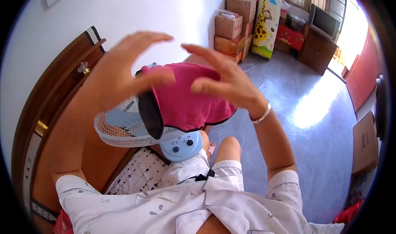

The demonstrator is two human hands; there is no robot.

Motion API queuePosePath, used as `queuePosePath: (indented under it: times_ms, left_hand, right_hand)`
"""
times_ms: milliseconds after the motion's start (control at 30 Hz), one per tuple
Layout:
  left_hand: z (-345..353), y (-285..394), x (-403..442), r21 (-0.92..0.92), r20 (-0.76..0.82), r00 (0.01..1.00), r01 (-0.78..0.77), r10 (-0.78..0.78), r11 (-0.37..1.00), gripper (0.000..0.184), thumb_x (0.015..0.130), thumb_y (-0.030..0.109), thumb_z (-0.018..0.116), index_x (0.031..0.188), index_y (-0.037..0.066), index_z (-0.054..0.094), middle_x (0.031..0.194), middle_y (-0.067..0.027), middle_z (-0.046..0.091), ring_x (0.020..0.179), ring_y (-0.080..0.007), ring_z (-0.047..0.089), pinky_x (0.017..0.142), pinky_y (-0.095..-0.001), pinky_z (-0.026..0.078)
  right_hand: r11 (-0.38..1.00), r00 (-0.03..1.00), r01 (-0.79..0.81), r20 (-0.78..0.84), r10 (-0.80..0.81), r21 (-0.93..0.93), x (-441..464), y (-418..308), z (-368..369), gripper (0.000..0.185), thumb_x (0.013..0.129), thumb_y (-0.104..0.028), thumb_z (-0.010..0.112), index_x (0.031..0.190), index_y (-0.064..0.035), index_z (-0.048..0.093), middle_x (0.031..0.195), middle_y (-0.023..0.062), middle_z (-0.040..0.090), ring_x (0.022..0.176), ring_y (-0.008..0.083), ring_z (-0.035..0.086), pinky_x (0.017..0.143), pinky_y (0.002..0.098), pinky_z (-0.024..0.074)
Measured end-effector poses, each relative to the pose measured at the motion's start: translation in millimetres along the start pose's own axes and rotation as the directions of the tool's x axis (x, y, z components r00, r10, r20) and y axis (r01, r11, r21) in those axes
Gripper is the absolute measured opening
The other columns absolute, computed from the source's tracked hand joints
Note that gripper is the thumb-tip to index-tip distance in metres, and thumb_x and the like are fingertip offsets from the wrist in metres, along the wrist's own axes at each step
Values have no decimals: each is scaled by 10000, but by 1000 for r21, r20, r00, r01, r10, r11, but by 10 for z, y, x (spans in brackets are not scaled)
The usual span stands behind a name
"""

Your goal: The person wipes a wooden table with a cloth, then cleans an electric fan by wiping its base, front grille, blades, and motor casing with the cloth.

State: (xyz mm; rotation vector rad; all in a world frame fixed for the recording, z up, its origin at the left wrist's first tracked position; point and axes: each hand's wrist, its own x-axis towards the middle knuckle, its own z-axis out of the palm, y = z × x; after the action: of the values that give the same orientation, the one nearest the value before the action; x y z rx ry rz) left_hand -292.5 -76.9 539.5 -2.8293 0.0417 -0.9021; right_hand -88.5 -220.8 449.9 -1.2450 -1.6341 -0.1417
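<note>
A pink cloth with black edging lies draped over the light blue fan. Part of the fan's white wire grille shows to the left, and its control panel with dark knobs sits below the cloth. My left hand is raised over the cloth's left side, thumb and fingers apart and nothing held. Opposite it, my right hand is up over the cloth's right side, also with fingers apart. Both look held above the cloth; whether either thumb touches it I cannot tell. A bracelet circles my right wrist.
To the left stands a wooden headboard with a crystal knob, beside spotted bedding. Cardboard boxes are stacked by the far wall, near a giraffe-print panel. A screen stands on a brown cabinet.
</note>
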Motion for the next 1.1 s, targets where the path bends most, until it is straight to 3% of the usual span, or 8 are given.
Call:
queuePosePath:
  times_ms: [67, 200, 467, 633, 767, 833, 933, 1100]
  left_hand:
    - [-7, 257, -52, -218, 183, 981, -18, 59, 976, 738, 800, 436, 741, 1365, 39, 480, 1298, -203, 561, 1183, -302, 564, 999, -396, 454]
    - [39, 264, -71, -216, 339, 939, 130, -50, 968, 769, 736, 366, 807, 1346, 28, 485, 1254, -213, 583, 1074, -338, 611, 913, -390, 493]
    - [149, 269, -136, -104, 95, 995, -17, 27, 994, 324, 829, 190, 736, 1065, -15, 651, 1000, -185, 678, 905, -314, 660, 801, -370, 523]
    - [200, 252, -128, -2, -28, 988, -153, 153, 988, 278, 821, 168, 741, 1015, -15, 665, 982, -171, 686, 904, -307, 665, 786, -364, 527]
    - [137, 312, -91, -58, 78, 991, -108, 113, 992, 558, 715, 280, 819, 1154, -9, 630, 1052, -188, 678, 931, -314, 662, 820, -382, 524]
    - [147, 324, -42, -28, 87, 990, -110, 112, 994, 671, 675, 323, 842, 1210, -9, 609, 1077, -196, 673, 938, -315, 660, 835, -386, 520]
    - [63, 288, 31, -236, 409, 910, 180, -70, 955, 748, 672, 362, 840, 1261, -16, 575, 1126, -212, 659, 960, -322, 657, 866, -374, 508]
    - [183, 371, -46, 23, 228, 971, -86, 78, 996, 478, 792, 219, 757, 1180, -23, 619, 1037, -196, 679, 906, -321, 664, 799, -374, 524]
  right_hand:
    - [995, 1000, -14, -2, 14, -97, -112, -25, 96, 769, 758, -567, 722, 1318, -70, 545, 1214, 185, 616, 1090, 339, 606, 917, 396, 488]
    - [973, 993, 66, -86, -86, -220, -145, 14, 270, 630, 800, -512, 706, 1206, -43, 593, 1119, 163, 653, 990, 332, 638, 851, 408, 511]
    - [969, 912, 164, -346, -221, -186, -181, 174, 496, 215, 894, -194, 660, 1031, -29, 663, 1006, 143, 688, 861, 298, 669, 747, 359, 539]
    - [982, 956, 69, -293, -15, 174, -315, 189, 265, 381, 854, -271, 724, 1135, -24, 652, 1126, 136, 676, 1017, 259, 658, 882, 344, 511]
    - [910, 959, -20, -250, 135, 413, -653, 598, 423, 742, 734, -425, 808, 1317, -47, 548, 1256, 139, 620, 1166, 270, 589, 1002, 387, 440]
    - [951, 963, -6, -254, 88, 308, -692, 548, 414, 766, 732, -463, 799, 1312, -37, 539, 1242, 151, 622, 1148, 292, 599, 988, 387, 449]
    - [991, 934, 20, -356, 27, 129, -694, 489, 523, 497, 857, -374, 706, 1185, -14, 607, 1129, 176, 655, 1031, 331, 641, 899, 367, 494]
    - [978, 759, -161, -617, 208, 131, -634, 377, 682, 221, 949, -182, 596, 977, 20, 680, 883, 179, 693, 822, 318, 681, 738, 333, 527]
